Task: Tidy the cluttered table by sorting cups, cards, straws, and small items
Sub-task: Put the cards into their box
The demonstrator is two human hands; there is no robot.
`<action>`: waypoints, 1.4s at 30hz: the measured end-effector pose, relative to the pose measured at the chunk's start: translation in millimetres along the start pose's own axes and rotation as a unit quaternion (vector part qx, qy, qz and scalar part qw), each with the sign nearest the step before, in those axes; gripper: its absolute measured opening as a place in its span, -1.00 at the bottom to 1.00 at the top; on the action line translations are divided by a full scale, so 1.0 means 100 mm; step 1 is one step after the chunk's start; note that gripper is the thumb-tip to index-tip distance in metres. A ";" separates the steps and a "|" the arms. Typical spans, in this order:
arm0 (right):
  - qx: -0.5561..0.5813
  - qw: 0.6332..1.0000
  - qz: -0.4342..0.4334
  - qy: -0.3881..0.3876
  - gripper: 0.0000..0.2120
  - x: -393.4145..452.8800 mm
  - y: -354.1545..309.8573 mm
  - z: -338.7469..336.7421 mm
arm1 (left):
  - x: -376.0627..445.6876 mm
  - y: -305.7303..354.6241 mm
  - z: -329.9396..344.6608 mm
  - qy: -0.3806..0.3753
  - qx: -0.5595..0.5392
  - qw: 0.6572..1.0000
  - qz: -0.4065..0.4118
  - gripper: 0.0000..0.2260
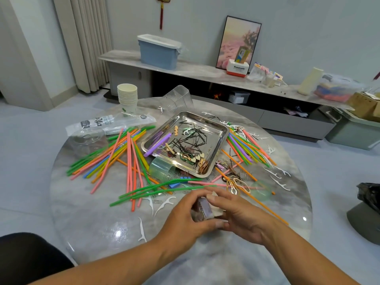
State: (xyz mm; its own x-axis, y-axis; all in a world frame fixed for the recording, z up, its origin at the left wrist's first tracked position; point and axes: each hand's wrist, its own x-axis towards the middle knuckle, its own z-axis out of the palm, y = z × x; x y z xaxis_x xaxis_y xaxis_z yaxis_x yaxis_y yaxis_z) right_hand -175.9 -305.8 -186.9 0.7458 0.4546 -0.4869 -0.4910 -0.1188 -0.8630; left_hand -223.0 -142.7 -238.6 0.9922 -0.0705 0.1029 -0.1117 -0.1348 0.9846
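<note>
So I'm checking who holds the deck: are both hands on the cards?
Touching. The head view shows the left hand and right hand both gripping the stack of cards from opposite sides.

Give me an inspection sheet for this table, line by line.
Surface: round marble table, glossy, crowded.
Job's things: stack of paper cups upright at far left; coloured straws scattered on both sides of the steel tray; deck of cards held in both hands.
Clutter: hairpins and clips in the tray; white floss picks strewn about.
Hands: left hand and right hand grip the deck.
Cables: nothing seen.
Surroundings: low cabinet with blue bin.
</note>
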 end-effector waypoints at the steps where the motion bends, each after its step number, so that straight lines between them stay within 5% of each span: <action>1: 0.006 1.000 -0.001 -0.022 -0.43 -0.02 -0.01 -0.02 | 0.01 -0.01 0.00 0.020 0.002 1.000 -0.011 -0.47; 8: -0.093 0.991 -0.082 0.057 -0.65 -0.02 0.16 0.20 | 0.04 -0.06 -0.02 0.045 0.016 0.999 -0.007 -0.45; 15: -0.300 0.924 -0.176 0.159 -0.51 -0.04 0.31 0.44 | 0.04 -0.05 -0.04 0.013 0.040 0.997 -0.057 -0.15; 26: -0.390 0.883 -0.131 0.228 -0.55 -0.02 0.33 0.43 | 0.10 -0.10 0.03 0.025 0.106 0.993 -0.035 -0.32; 31: -0.499 0.821 -0.114 0.253 -0.69 0.01 0.30 0.38 | 0.12 -0.12 0.09 0.013 0.087 0.995 -0.045 -0.36; 35: -0.455 0.839 -0.128 0.270 -0.80 0.03 0.32 0.36 | 0.11 -0.16 0.13 0.026 0.073 0.996 -0.046 -0.39; 42: -0.569 0.770 -0.116 0.265 -0.65 0.03 0.25 0.38 | 0.09 -0.17 0.12 0.027 0.056 0.996 -0.056 -0.39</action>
State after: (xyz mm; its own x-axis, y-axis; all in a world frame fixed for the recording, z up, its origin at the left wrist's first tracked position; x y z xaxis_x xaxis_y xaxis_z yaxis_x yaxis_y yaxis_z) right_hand -203.4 -274.0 -205.0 0.9812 0.1910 -0.0278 0.1697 -0.9222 -0.3476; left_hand -212.4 -153.0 -256.0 1.0000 0.0052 0.0036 -0.0022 -0.2490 0.9685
